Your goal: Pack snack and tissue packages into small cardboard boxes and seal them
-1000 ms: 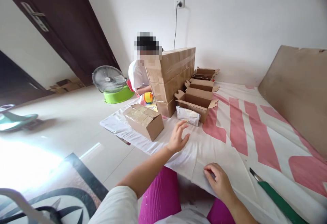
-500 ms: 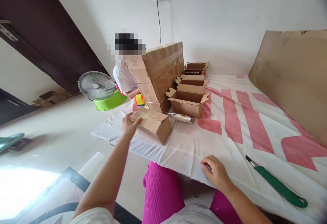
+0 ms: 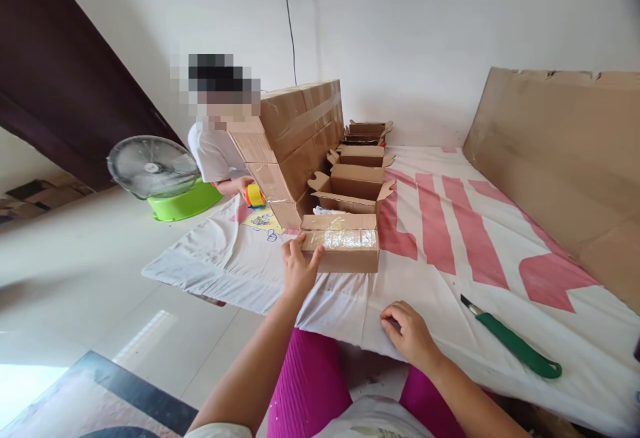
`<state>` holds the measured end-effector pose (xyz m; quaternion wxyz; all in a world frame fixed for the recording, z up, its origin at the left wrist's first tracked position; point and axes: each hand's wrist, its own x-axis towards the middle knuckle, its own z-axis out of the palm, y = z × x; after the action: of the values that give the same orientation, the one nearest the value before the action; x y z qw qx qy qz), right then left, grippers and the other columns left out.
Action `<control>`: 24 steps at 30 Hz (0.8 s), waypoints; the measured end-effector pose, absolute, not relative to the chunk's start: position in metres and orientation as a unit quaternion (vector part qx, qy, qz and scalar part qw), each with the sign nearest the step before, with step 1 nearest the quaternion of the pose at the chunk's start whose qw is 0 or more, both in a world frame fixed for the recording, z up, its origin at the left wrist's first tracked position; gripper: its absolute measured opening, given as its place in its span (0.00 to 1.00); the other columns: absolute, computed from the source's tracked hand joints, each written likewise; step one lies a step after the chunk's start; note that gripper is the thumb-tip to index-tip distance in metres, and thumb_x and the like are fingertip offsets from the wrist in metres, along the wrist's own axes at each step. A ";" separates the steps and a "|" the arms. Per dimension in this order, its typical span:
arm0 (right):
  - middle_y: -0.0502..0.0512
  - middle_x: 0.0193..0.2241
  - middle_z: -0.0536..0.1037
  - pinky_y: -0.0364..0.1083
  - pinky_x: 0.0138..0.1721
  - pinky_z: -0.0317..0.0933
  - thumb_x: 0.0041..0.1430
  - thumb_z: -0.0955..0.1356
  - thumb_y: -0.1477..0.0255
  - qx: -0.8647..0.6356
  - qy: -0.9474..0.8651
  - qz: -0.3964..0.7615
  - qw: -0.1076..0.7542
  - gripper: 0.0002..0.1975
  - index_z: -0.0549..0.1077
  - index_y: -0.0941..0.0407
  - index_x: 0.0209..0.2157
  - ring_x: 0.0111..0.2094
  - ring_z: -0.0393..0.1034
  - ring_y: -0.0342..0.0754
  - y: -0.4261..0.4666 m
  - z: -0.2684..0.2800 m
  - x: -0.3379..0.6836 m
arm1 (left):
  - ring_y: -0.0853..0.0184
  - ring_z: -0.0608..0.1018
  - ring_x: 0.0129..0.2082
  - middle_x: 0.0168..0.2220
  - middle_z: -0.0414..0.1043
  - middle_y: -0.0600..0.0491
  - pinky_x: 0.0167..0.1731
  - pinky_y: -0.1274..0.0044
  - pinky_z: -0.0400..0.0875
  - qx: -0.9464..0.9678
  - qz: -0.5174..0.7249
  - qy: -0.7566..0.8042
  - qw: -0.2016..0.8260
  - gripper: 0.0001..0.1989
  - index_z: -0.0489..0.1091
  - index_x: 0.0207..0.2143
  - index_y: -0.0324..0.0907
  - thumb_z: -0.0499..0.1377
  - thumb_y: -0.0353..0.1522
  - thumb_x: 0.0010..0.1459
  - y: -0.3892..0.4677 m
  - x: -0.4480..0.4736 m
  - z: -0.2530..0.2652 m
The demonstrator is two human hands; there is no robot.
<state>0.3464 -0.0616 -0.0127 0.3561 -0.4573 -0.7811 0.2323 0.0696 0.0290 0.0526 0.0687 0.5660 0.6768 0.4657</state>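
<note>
Floor tiles (image 3: 90,278) carry a white sheet with pink stripes (image 3: 450,238) below a white wall (image 3: 425,31). On it the left hand (image 3: 299,269) grips the taped cardboard box (image 3: 345,249) at its near end, in front of open cartons (image 3: 350,188). Right hand (image 3: 407,333) rests loosely curled on the sheet's edge, a green-handled knife (image 3: 515,348) nearby.

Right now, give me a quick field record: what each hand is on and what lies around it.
left hand: grips the near end of the taped box
right hand: rests on the sheet, curled
cutter: green handle, lying to the right, untouched
open boxes: in a row behind the taped box
stack: sealed cartons, another person behind
</note>
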 end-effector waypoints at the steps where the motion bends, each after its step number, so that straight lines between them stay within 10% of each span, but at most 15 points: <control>1: 0.54 0.29 0.75 0.48 0.37 0.65 0.60 0.64 0.75 -0.458 -0.780 0.234 0.357 0.06 0.71 0.54 0.31 0.34 0.70 0.49 -0.062 -0.013 0.346 | 0.53 0.64 0.59 0.52 0.62 0.44 0.60 0.61 0.60 0.570 0.474 0.668 0.071 0.26 0.62 0.53 0.43 0.58 0.45 0.57 0.028 0.071 0.051; 13: 0.53 0.27 0.73 0.45 0.33 0.65 0.64 0.62 0.69 -0.455 -0.731 0.259 0.437 0.09 0.70 0.54 0.30 0.30 0.70 0.47 -0.074 0.004 0.351 | 0.59 0.71 0.51 0.48 0.65 0.46 0.51 0.66 0.69 0.660 0.493 0.556 0.111 0.14 0.66 0.43 0.43 0.55 0.42 0.60 0.028 0.114 0.054; 19: 0.55 0.29 0.73 0.48 0.36 0.65 0.64 0.62 0.71 -0.474 -0.690 0.098 0.538 0.06 0.69 0.53 0.36 0.33 0.69 0.49 -0.103 0.025 0.413 | 0.59 0.71 0.52 0.49 0.63 0.45 0.49 0.67 0.70 0.707 0.478 0.501 0.144 0.11 0.65 0.44 0.43 0.54 0.39 0.62 -0.005 0.151 0.055; 24: 0.58 0.33 0.76 0.52 0.39 0.65 0.62 0.64 0.64 -0.663 -0.631 0.005 0.402 0.09 0.71 0.54 0.36 0.36 0.71 0.53 -0.094 0.014 0.503 | 0.60 0.71 0.50 0.50 0.62 0.45 0.48 0.67 0.72 0.746 0.460 0.454 0.161 0.11 0.64 0.46 0.44 0.54 0.37 0.63 -0.028 0.180 0.055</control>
<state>0.5029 -0.0942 0.0140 0.4020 -0.6634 -0.6311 0.0048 0.1802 -0.0284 0.0550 0.1611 0.7457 0.4540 0.4602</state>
